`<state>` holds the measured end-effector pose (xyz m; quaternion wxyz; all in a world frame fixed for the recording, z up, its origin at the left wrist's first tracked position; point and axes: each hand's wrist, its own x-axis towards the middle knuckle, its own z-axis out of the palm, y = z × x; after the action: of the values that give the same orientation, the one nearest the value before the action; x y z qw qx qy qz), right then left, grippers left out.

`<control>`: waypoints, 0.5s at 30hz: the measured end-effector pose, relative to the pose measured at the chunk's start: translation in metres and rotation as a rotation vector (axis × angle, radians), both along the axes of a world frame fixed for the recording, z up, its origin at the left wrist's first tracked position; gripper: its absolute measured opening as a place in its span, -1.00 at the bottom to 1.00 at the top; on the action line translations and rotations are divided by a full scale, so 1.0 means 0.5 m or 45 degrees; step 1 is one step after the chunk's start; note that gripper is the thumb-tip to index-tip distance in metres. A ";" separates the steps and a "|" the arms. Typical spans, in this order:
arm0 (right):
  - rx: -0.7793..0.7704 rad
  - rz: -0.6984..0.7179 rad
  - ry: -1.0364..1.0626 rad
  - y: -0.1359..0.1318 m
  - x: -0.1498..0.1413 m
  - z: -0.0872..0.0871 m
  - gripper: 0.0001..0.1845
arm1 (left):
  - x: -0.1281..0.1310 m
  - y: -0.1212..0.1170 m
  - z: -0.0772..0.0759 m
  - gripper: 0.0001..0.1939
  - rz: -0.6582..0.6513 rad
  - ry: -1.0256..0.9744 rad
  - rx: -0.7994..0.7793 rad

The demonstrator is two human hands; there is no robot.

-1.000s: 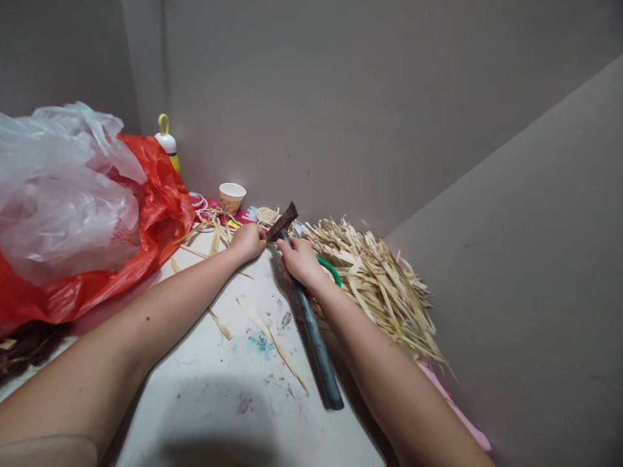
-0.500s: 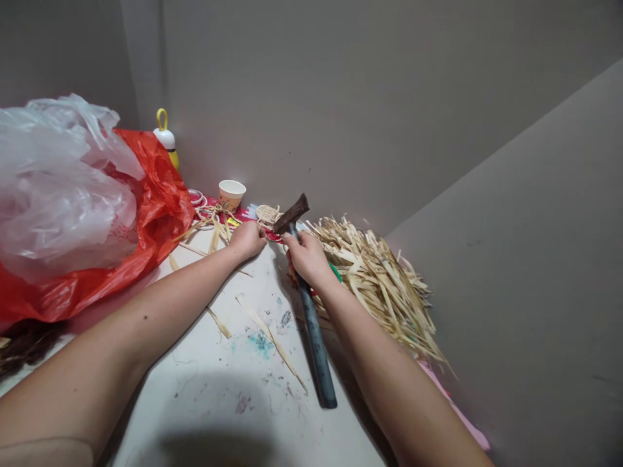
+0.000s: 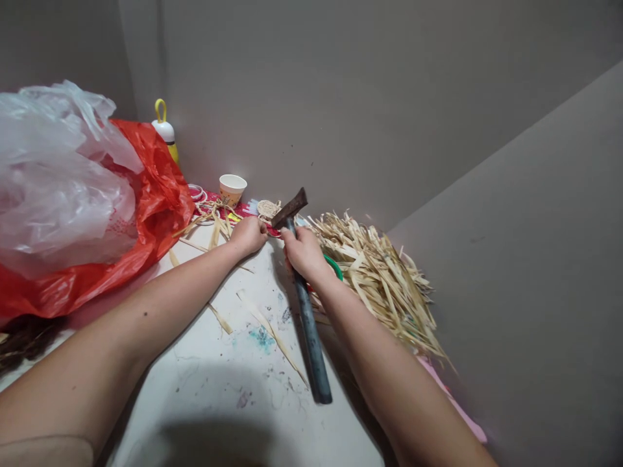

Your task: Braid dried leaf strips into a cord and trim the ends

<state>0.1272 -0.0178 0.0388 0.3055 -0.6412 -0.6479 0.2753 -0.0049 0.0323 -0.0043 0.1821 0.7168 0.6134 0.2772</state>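
Observation:
My right hand (image 3: 304, 251) grips a hammer (image 3: 311, 337) high on its dark handle, close under the rusty head. The handle slants down toward me over the white tabletop (image 3: 209, 389). Just left of the hammer head, my left hand (image 3: 250, 235) is closed low at the table; what its fingers hold, if anything, is hidden. Behind the hands lies a round coil of woven straw (image 3: 267, 208). A large heap of dry straw-like strips (image 3: 379, 279) spreads to the right of my right hand, with a green ring (image 3: 333, 266) partly showing at its edge.
A paper cup (image 3: 232, 190) stands near the wall, with a yellow-and-white bottle (image 3: 165, 133) farther left. Clear plastic (image 3: 63, 175) and a red plastic bag (image 3: 163, 194) bulk up on the left. Loose strips (image 3: 272, 337) lie on the stained tabletop. Grey walls (image 3: 370, 97) close in behind and right.
The hammer has shifted very slightly up and left with my right hand. My left hand stays closed in nearly the same place. The whole view has moved a little.

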 end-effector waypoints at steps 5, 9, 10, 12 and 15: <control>0.025 0.035 0.016 0.003 0.007 0.003 -0.76 | 0.000 0.002 -0.002 -0.78 -0.019 0.006 0.010; 0.061 0.007 -0.057 0.004 0.010 0.000 -0.75 | 0.001 0.005 -0.002 -0.79 -0.021 0.003 0.013; 0.006 0.028 -0.074 0.004 0.011 0.000 -0.75 | 0.001 0.005 -0.002 -0.79 -0.010 0.001 0.004; -0.040 0.049 -0.084 0.004 0.012 0.000 -0.76 | 0.001 0.006 -0.003 -0.80 0.007 -0.005 -0.003; 0.132 -0.015 -0.078 0.003 0.014 0.001 -0.75 | 0.001 0.006 -0.005 -0.80 0.007 0.005 0.014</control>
<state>0.1341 -0.0161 0.0395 0.3199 -0.6365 -0.6665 0.2196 -0.0046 0.0355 -0.0068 0.1763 0.7165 0.6143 0.2797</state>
